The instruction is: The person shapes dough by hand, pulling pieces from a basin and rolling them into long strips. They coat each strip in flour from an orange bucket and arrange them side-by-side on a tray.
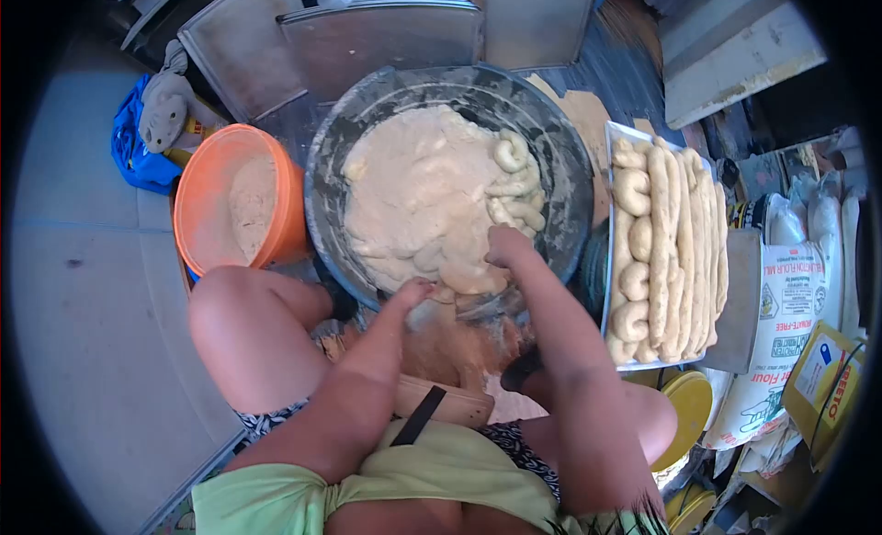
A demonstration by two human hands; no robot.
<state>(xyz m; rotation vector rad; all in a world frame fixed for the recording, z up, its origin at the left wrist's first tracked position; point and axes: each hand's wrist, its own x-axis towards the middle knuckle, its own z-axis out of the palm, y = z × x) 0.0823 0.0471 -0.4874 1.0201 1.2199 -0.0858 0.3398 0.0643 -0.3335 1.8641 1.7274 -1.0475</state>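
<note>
A wide black basin (562, 158) holds a big pale mass of dough (423, 186). Twisted dough pieces (514, 181) lie along its right inner side. My left hand (419, 290) is at the near edge of the basin, its fingers closed on the edge of the dough. To the right, my right hand (505, 246) is closed against the dough, just below the twisted pieces; its fingertips are partly hidden. A flap of dough (469, 276) lies between the two hands. Beneath them, a worn wooden board (446, 347) reaches toward my lap.
On the left stands an orange bucket (292, 209) with flour-like powder. A tray (608, 259) of long dough strips and coiled pieces sits on the right, beside a printed flour sack (795, 305). Metal sheets (386, 52) lean behind the basin. Yellow lids (687, 415) lie at lower right.
</note>
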